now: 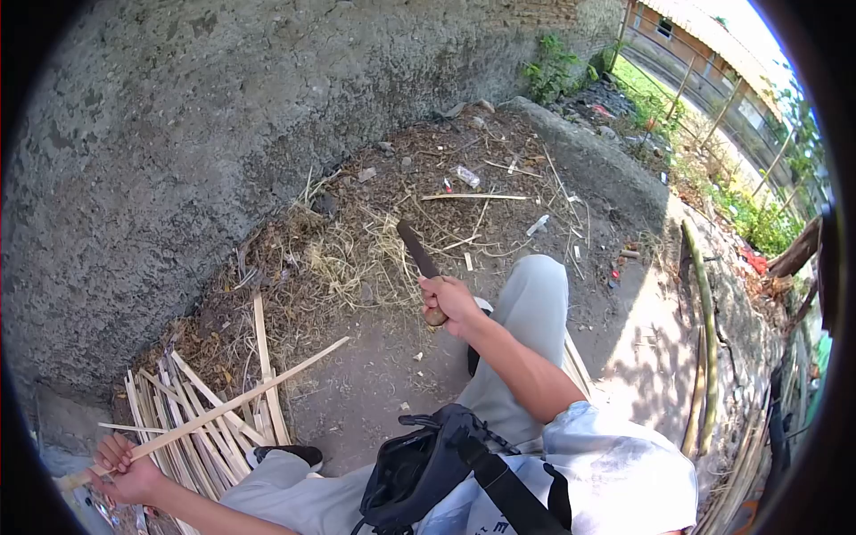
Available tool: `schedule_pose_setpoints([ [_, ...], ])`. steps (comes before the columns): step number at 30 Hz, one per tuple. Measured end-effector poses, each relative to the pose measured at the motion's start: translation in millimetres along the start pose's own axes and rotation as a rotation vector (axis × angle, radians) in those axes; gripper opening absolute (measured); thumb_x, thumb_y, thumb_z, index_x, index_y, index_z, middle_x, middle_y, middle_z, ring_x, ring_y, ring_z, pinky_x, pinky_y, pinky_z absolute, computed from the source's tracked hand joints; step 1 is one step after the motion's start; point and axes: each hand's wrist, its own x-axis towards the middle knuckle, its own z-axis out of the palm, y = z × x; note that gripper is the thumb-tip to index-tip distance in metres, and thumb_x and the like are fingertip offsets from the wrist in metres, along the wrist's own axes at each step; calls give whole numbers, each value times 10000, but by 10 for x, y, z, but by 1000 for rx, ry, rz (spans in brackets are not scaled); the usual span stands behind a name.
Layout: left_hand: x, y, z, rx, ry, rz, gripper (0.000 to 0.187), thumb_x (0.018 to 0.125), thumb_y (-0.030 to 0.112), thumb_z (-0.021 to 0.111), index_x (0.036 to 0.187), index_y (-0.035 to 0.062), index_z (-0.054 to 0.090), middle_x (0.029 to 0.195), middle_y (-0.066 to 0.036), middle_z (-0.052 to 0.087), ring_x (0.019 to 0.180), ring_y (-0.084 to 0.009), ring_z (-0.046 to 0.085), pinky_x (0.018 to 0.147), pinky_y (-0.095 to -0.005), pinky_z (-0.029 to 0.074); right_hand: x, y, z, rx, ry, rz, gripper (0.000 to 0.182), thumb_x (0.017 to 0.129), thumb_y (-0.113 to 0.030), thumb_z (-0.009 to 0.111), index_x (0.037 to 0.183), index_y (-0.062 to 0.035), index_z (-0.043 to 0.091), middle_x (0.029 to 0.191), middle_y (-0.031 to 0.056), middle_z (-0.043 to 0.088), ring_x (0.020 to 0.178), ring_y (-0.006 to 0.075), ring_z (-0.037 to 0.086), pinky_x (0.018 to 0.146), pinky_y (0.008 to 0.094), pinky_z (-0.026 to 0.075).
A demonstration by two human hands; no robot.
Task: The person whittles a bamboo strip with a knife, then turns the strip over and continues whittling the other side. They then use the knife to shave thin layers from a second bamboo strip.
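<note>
My left hand, low at the left, is closed around one end of a long, thin bamboo strip, which slants up to the right over a pile of split strips. Near the middle, my right hand grips the wooden handle of a knife. The dark blade points up and left above the dry shavings on the ground. Blade and strip are apart.
A rough grey wall rises behind the littered ground. One thin strip and a plastic bottle lie ahead. Long poles lie at the right. A black bag rests at my waist.
</note>
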Motion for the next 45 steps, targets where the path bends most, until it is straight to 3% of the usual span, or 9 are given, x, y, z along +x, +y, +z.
schedule_pose_setpoints([
  [4, -74, -182, 215, 6, 24, -61, 435, 912, 308, 562, 613, 108, 318, 553, -20, 266, 498, -116, 243, 493, -263, 201, 38, -11, 54, -13, 120, -46, 167, 916, -144, 628, 834, -49, 518, 637, -2, 453, 535, 115, 459, 514, 294, 456],
  [7, -117, -290, 262, -13, -10, -101, 441, 918, 315, 559, 610, 109, 319, 546, -15, 254, 500, -114, 240, 492, -261, 198, 149, 42, -56, 169, 112, 46, 180, 905, -146, 642, 823, -50, 513, 636, 2, 455, 532, 123, 464, 513, 298, 457],
  [10, -141, -378, 307, -35, -30, -151, 428, 910, 291, 573, 613, 107, 326, 547, -9, 240, 502, -113, 228, 497, -266, 198, 188, 94, -115, 295, 131, 125, 252, 906, -130, 641, 712, -82, 485, 614, 0, 436, 530, 130, 450, 527, 320, 453],
  [22, -273, -558, 535, 74, -94, -199, 415, 949, 305, 506, 619, 118, 338, 535, 2, 247, 495, -110, 228, 500, -267, 213, 144, 78, -55, 211, 158, 86, 223, 895, -126, 650, 754, -72, 486, 623, -1, 448, 533, 121, 451, 540, 311, 471],
  [25, -285, -601, 547, 59, -115, -194, 424, 947, 316, 515, 623, 114, 331, 545, -1, 241, 499, -111, 229, 491, -261, 207, 189, 172, -49, 189, 150, 82, 193, 876, -163, 670, 843, -34, 531, 645, 19, 482, 536, 148, 502, 521, 310, 467],
  [29, -315, -637, 593, 59, -130, -212, 444, 950, 341, 523, 626, 112, 322, 553, -3, 240, 499, -111, 228, 490, -258, 200, 191, 262, -44, 152, 114, 111, 211, 879, -174, 668, 815, -45, 515, 642, 24, 483, 542, 157, 515, 530, 312, 469],
  [38, -462, -715, 845, 104, -67, -157, 572, 938, 569, 490, 639, 120, 299, 564, 4, 237, 496, -109, 224, 478, -259, 188, 147, 228, 0, 157, 106, 132, 246, 890, -191, 662, 778, -52, 492, 630, 22, 470, 543, 156, 513, 549, 320, 478],
  [45, -362, -705, 744, 201, -29, -199, 576, 948, 585, 460, 642, 117, 325, 586, -2, 263, 525, -117, 261, 502, -252, 237, 113, 212, -10, 163, 108, 132, 233, 890, -174, 664, 808, -45, 488, 635, 20, 465, 542, 151, 498, 549, 319, 478],
])
